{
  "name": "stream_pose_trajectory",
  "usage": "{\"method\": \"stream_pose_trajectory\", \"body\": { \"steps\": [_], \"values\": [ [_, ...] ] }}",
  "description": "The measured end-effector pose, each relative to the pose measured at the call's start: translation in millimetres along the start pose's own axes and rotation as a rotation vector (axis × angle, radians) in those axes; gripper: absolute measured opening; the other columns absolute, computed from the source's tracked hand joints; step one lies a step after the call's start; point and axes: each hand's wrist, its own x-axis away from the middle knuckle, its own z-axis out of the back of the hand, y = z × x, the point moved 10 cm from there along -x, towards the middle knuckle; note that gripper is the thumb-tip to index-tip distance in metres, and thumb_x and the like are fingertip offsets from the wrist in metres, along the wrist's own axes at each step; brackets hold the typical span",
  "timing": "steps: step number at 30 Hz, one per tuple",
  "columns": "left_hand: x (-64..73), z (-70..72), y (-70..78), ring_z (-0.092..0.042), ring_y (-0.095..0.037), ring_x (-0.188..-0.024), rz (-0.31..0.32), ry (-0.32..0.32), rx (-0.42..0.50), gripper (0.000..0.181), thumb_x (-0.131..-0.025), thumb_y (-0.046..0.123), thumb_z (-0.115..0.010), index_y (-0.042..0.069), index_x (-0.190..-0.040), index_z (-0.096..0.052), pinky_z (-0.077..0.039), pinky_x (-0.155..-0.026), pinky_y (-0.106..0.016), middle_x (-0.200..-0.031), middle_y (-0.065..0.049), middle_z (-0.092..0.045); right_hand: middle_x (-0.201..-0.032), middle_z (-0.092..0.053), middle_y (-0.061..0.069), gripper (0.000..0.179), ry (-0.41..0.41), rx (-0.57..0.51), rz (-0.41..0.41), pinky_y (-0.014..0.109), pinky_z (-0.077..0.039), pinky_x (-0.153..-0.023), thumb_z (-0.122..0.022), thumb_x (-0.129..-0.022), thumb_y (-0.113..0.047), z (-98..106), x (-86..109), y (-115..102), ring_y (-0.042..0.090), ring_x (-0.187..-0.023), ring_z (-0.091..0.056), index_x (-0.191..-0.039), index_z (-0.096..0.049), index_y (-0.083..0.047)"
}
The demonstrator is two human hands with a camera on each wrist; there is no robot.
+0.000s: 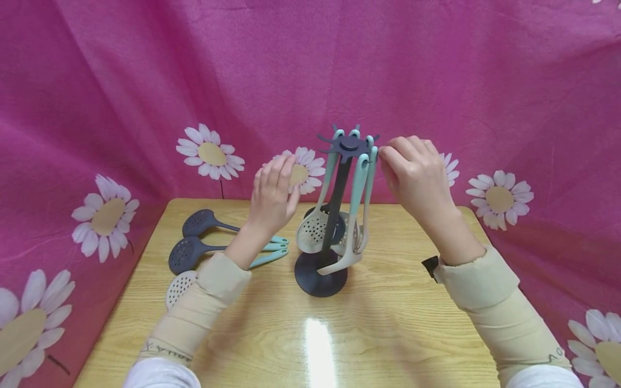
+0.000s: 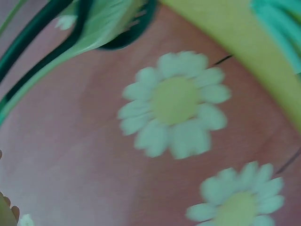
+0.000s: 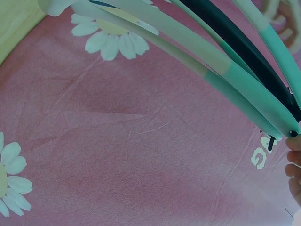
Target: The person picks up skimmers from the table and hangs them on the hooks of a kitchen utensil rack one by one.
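Observation:
A dark utensil rack (image 1: 335, 215) stands on the table, its spoked top holding several mint-handled kitchen utensils. A light slotted skimmer (image 1: 312, 233) hangs on its left side, and a light-headed utensil with a mint handle (image 1: 359, 183) hangs in front. My right hand (image 1: 417, 175) is at the top right of the rack, fingers curled, thumb and fingertips at the end of a mint handle (image 3: 263, 96). In the right wrist view, a dark hook pokes through that handle's hole. My left hand (image 1: 274, 191) is raised left of the rack, fingers loosely extended, holding nothing.
Left on the table lie two dark skimmers (image 1: 200, 222) and a light skimmer (image 1: 179, 288), partly behind my left forearm, mint handles pointing right. A pink daisy-print cloth (image 1: 271, 70) hangs behind and around the wooden table (image 1: 398, 312).

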Motion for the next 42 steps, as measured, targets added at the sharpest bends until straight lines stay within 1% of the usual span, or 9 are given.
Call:
{"method": "stream_pose_trajectory", "body": {
  "steps": [5, 13, 16, 18, 24, 28, 32, 38, 42],
  "values": [
    [44.9, -32.3, -22.0, -0.044, -0.033, -0.106, 0.046, -0.172, -0.067, 0.047, -0.080, 0.008, -0.062, -0.003, -0.122, -0.045, -0.036, -0.085, -0.045, -0.118, -0.018, -0.047, -0.074, -0.056, 0.013, 0.007, 0.003, -0.011, -0.009, 0.042, -0.039, -0.059, -0.056, -0.082, 0.006, 0.3, 0.3, 1.4, 0.032, -0.067, -0.051, -0.078, -0.059, 0.002],
    [144.0, -92.7, -53.7, -0.045, -0.033, -0.113, 0.146, -0.652, -0.083, 0.047, -0.080, 0.014, -0.064, -0.002, -0.120, -0.048, -0.035, -0.092, -0.044, -0.123, -0.019, -0.048, -0.074, -0.057, 0.013, 0.007, 0.008, -0.017, -0.016, 0.041, -0.039, -0.058, -0.056, -0.083, 0.006, 0.5, 0.7, 2.4, 0.032, -0.066, -0.050, -0.078, -0.060, 0.002],
    [179.0, -106.4, -60.6, -0.043, -0.031, -0.115, 0.189, -0.814, -0.081, 0.047, -0.081, 0.016, -0.064, -0.001, -0.121, -0.047, -0.035, -0.096, -0.045, -0.123, -0.017, -0.047, -0.073, -0.057, 0.012, 0.007, 0.005, -0.014, -0.016, 0.042, -0.039, -0.058, -0.056, -0.082, 0.006, 0.2, 1.2, 2.6, 0.032, -0.067, -0.050, -0.078, -0.060, 0.002],
    [197.0, -111.2, -63.3, -0.044, -0.030, -0.113, 0.214, -0.886, -0.075, 0.044, -0.082, 0.015, -0.062, 0.000, -0.120, -0.048, -0.035, -0.095, -0.045, -0.120, -0.015, -0.048, -0.073, -0.057, 0.012, 0.007, 0.004, -0.012, -0.016, 0.042, -0.039, -0.058, -0.057, -0.082, 0.006, 0.1, 1.7, 2.7, 0.032, -0.067, -0.051, -0.078, -0.060, 0.002],
    [226.2, -114.4, -66.4, -0.050, -0.027, -0.095, 0.232, -0.950, -0.091, 0.027, -0.081, 0.010, -0.061, 0.002, -0.104, -0.051, -0.043, -0.080, -0.041, -0.100, -0.010, -0.051, -0.073, -0.057, 0.013, 0.007, 0.012, -0.015, -0.018, 0.041, -0.039, -0.058, -0.056, -0.083, 0.006, 0.7, 1.7, 3.0, 0.032, -0.066, -0.050, -0.079, -0.060, 0.002],
    [238.2, -117.0, -68.6, -0.051, -0.028, -0.098, 0.258, -1.002, -0.099, 0.032, -0.081, 0.011, -0.064, 0.001, -0.109, -0.050, -0.044, -0.079, -0.042, -0.104, -0.011, -0.053, -0.074, -0.057, 0.013, 0.007, 0.019, -0.020, -0.018, 0.041, -0.039, -0.057, -0.056, -0.083, 0.006, 1.1, 1.2, 2.8, 0.032, -0.066, -0.050, -0.079, -0.060, 0.002],
    [244.2, -119.6, -67.1, -0.052, -0.030, -0.102, 0.274, -1.030, -0.075, 0.036, -0.081, 0.009, -0.064, 0.001, -0.115, -0.053, -0.045, -0.081, -0.045, -0.111, -0.013, -0.055, -0.074, -0.057, 0.013, 0.007, 0.022, -0.022, -0.022, 0.041, -0.039, -0.057, -0.056, -0.083, 0.006, 1.5, 1.1, 3.0, 0.032, -0.065, -0.050, -0.079, -0.061, 0.002],
    [250.0, -121.2, -64.2, -0.054, -0.032, -0.100, 0.297, -1.031, -0.058, 0.031, -0.084, 0.000, -0.055, 0.002, -0.115, -0.056, -0.047, -0.078, -0.045, -0.111, -0.013, -0.058, -0.074, -0.057, 0.013, 0.007, 0.028, -0.029, -0.026, 0.040, -0.038, -0.056, -0.056, -0.083, 0.006, 1.6, 1.3, 3.0, 0.031, -0.065, -0.050, -0.079, -0.061, 0.002],
    [254.3, -122.9, -63.8, -0.053, -0.033, -0.105, 0.320, -1.054, -0.053, 0.032, -0.088, -0.003, -0.049, 0.002, -0.119, -0.054, -0.046, -0.083, -0.047, -0.115, -0.015, -0.056, -0.075, -0.057, 0.013, 0.007, 0.029, -0.030, -0.028, 0.040, -0.038, -0.056, -0.056, -0.083, 0.006, 1.7, 1.4, 3.1, 0.031, -0.065, -0.050, -0.079, -0.061, 0.002]
  ]
}}
